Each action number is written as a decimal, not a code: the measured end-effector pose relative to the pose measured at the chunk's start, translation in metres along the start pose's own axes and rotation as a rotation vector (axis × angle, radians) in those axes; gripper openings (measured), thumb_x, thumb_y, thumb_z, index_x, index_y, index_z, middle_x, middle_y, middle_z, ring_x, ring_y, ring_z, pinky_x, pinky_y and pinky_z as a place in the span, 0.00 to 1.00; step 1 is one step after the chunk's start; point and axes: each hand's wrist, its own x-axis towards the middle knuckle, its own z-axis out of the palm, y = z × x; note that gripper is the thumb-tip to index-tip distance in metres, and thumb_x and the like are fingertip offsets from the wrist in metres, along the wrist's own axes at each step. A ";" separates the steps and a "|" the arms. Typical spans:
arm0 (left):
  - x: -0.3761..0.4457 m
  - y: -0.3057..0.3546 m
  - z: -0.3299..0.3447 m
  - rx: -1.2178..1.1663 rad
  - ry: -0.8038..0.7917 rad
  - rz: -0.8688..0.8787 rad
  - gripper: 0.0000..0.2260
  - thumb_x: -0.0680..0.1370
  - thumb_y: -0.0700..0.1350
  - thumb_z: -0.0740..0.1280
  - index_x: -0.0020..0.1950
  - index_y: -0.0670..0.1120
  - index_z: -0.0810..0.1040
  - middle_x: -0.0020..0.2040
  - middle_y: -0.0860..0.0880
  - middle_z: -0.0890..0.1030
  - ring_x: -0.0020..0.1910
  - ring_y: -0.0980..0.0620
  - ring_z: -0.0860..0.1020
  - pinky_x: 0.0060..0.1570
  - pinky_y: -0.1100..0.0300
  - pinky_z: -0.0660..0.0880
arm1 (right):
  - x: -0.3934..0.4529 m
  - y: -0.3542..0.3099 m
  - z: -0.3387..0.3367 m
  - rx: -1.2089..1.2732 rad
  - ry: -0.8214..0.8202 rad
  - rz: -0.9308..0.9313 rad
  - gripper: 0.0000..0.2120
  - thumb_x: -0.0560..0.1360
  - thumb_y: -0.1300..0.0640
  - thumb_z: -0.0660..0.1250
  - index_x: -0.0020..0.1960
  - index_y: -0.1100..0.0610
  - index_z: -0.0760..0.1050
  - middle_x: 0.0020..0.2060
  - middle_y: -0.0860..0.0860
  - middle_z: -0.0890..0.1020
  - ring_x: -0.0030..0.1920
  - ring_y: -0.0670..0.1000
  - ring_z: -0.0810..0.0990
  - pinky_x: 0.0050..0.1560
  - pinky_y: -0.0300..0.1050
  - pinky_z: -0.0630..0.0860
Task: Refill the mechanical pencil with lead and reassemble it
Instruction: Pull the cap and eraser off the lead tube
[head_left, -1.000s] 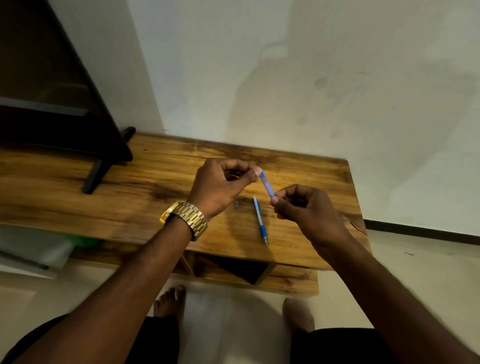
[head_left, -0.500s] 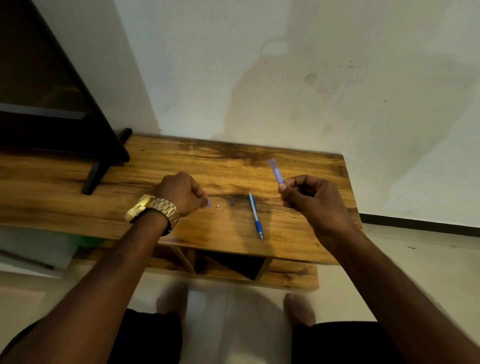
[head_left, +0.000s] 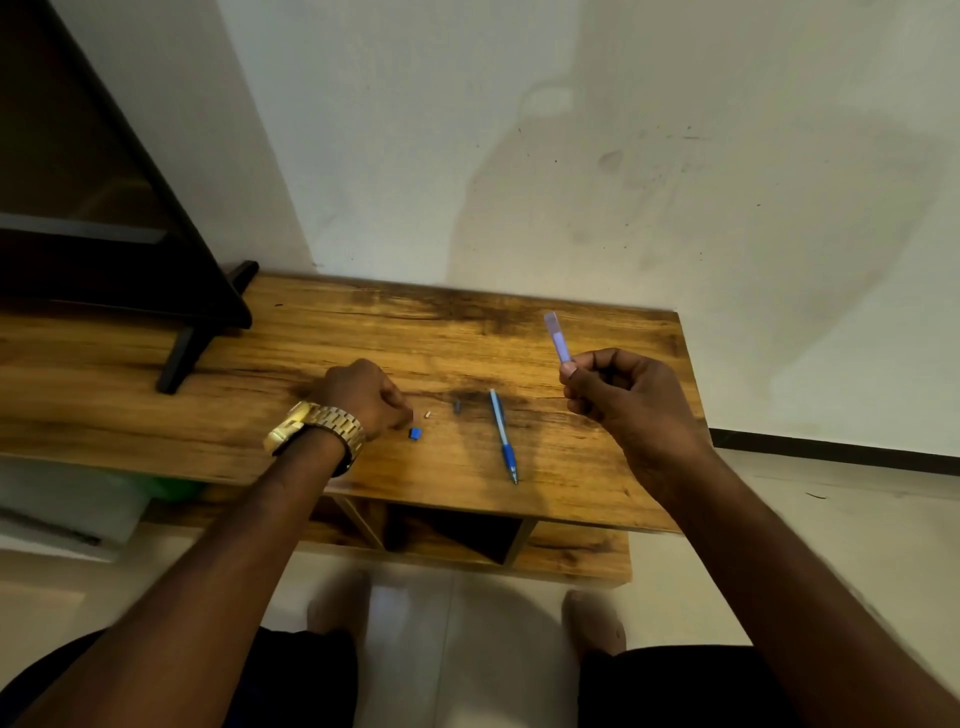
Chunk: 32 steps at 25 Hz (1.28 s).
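A blue mechanical pencil lies on the wooden table, tip toward me. My right hand pinches the lower end of a translucent purple lead tube, held upright above the table's right part. My left hand, with a gold watch on the wrist, rests knuckles-up on the table left of the pencil. A small blue cap lies just by its fingertips, apart from them. A tiny pale piece and a small dark piece lie between the hand and the pencil.
A dark TV screen on a black foot stands at the table's left end. The wall runs close behind the table. A lower shelf with an open compartment sits under the front edge. My bare feet are on the tiled floor below.
My left hand took the cap off the tube, dropped to the table and now has the blue cap lying beside its fingers. My right hand moved right and up with the tube.
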 end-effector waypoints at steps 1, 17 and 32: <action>-0.001 0.005 -0.004 -0.092 0.040 0.018 0.04 0.77 0.50 0.79 0.48 0.51 0.91 0.48 0.52 0.90 0.34 0.61 0.79 0.34 0.66 0.74 | 0.000 -0.001 -0.001 0.009 0.006 0.000 0.06 0.79 0.59 0.77 0.55 0.58 0.86 0.42 0.50 0.89 0.41 0.44 0.87 0.43 0.37 0.83; -0.044 0.122 0.030 -2.384 -0.455 0.056 0.50 0.80 0.76 0.40 0.82 0.36 0.67 0.81 0.37 0.71 0.82 0.41 0.68 0.83 0.49 0.59 | -0.034 -0.030 0.025 -0.591 0.145 -0.460 0.04 0.82 0.52 0.74 0.55 0.45 0.86 0.40 0.41 0.87 0.42 0.43 0.85 0.43 0.28 0.77; -0.045 0.109 0.032 -2.378 -0.430 0.115 0.45 0.83 0.71 0.39 0.76 0.35 0.71 0.82 0.37 0.69 0.83 0.41 0.67 0.85 0.48 0.56 | -0.044 -0.045 0.038 -0.799 0.119 -0.719 0.06 0.80 0.58 0.76 0.56 0.55 0.89 0.45 0.47 0.87 0.43 0.41 0.83 0.45 0.26 0.76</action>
